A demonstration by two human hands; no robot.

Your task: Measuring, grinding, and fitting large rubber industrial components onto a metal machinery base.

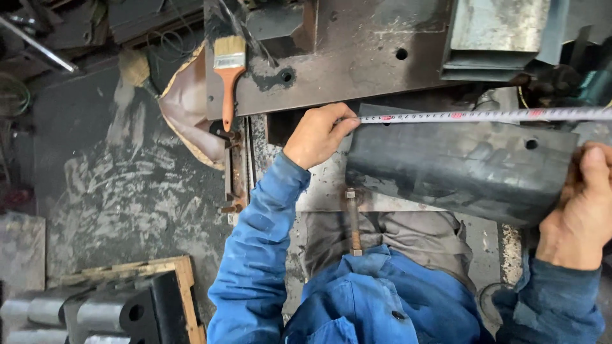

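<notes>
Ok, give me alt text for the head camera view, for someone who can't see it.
Seen from above, a person in blue workwear stretches a tape measure along the top edge of a dark metal plate, left hand pinning the tape at one end and right hand at the plate's other end. A paintbrush with an orange handle lies on the rusty steel bench beyond.

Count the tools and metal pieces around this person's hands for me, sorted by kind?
Paintbrush, orange wooden handle: 1
White measuring tape, stretched across, left hand pinning its end: 1
Dark bent sheet-metal piece, right hand at its edge: 1
Rusty brown steel plate with holes: 1
Folded grey metal channel: 1
Total: 5
</notes>
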